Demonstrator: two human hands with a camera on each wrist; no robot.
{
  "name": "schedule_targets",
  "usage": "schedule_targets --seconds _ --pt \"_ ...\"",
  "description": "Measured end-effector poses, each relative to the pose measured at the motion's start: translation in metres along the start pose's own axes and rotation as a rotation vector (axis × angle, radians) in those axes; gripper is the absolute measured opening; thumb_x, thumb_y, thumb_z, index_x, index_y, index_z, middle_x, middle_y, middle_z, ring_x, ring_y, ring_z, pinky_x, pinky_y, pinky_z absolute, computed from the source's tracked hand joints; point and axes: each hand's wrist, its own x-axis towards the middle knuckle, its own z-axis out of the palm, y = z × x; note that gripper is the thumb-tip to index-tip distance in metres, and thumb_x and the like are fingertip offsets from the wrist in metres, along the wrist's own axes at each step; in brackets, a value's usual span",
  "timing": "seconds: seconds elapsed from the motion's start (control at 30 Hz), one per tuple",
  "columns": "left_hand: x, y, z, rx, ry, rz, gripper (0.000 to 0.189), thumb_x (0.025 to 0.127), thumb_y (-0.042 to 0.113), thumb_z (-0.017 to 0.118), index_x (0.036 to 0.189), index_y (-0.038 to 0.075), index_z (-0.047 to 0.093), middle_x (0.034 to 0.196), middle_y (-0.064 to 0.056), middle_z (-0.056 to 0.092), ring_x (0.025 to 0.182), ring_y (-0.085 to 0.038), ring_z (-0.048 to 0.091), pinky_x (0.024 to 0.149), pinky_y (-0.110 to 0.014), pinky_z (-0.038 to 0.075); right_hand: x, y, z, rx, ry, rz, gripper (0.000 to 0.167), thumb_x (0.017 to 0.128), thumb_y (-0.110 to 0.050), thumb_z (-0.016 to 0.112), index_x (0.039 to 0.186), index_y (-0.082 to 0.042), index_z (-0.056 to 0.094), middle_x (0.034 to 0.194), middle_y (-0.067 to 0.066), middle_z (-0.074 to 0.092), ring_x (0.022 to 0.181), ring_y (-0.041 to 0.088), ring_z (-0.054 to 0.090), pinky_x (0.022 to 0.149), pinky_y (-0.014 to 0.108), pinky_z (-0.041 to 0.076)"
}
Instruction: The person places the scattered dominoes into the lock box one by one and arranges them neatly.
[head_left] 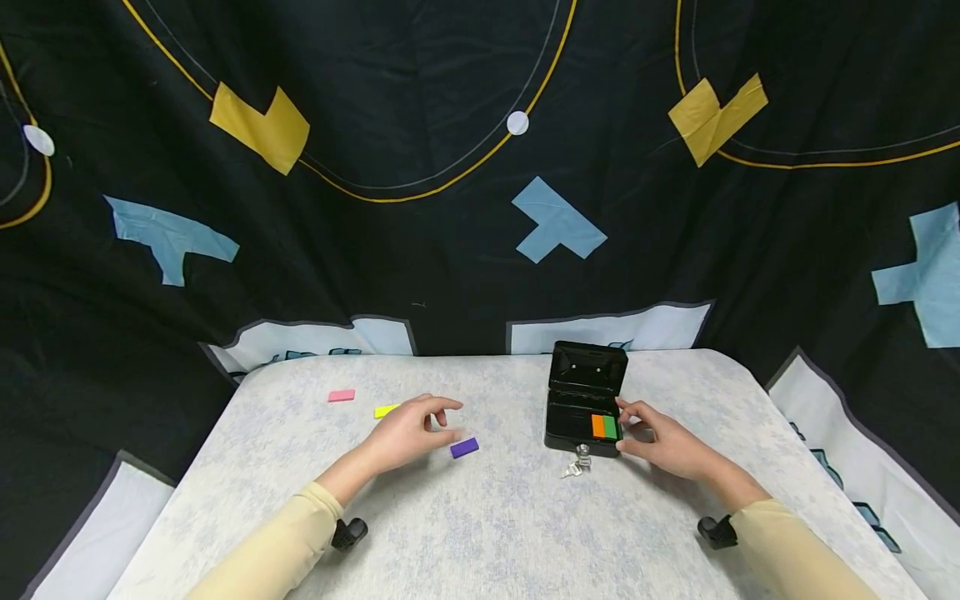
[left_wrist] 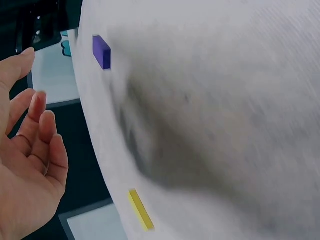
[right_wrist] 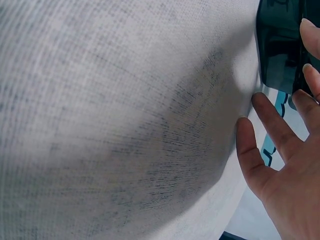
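On the pale tabletop (head_left: 480, 521), the black box (head_left: 566, 425) sits right of centre with its lid raised toward the far edge; bare surface separates it from the purple block (head_left: 464, 449) and stretches toward the near side. The left hand (head_left: 412, 429) hovers just left of that block, thumb and forefinger moderately apart, while the right hand (head_left: 667, 443), fingers spread, has thumb and forefinger at the box's right side, contact hard to tell.

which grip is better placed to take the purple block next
Left, most likely: the left grip is empty and near the purple block, while the right grip is at the black box.
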Motion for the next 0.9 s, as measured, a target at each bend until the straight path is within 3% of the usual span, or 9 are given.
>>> schedule_targets --seconds 0.43,0.7,0.9 --pt "-0.014 -0.025 -0.013 -0.014 -0.079 -0.001 0.049 0.090 0.031 0.080 0.134 0.014 0.067 0.100 -0.001 0.063 0.081 -0.015 0.053 0.069 -0.030 0.045 0.000 -0.001 0.001 0.007 0.008 0.004 0.032 0.100 -0.026 0.069 0.117 -0.008 0.050 0.166 0.018 0.025 0.121 0.034 0.055 0.100 0.057 0.042" --pt "-0.011 -0.025 -0.011 -0.007 -0.196 0.030 0.052 0.090 0.027 0.079 0.139 0.014 0.064 0.106 0.000 0.062 0.088 -0.018 0.057 0.073 -0.032 0.048 0.000 0.000 0.002 0.007 0.005 0.005 0.032 0.100 -0.027 0.070 0.117 -0.008 0.050 0.166 0.018 0.026 0.122 0.035 0.055 0.100 0.057 0.043" --pt "-0.002 -0.027 -0.007 0.035 -0.242 0.056 0.051 0.091 0.019 0.078 0.139 0.014 0.064 0.108 0.000 0.062 0.091 -0.018 0.058 0.078 -0.032 0.049 0.000 -0.001 0.001 -0.002 0.011 0.010 0.032 0.100 -0.026 0.070 0.117 -0.008 0.050 0.166 0.018 0.026 0.121 0.034 0.055 0.099 0.055 0.044"
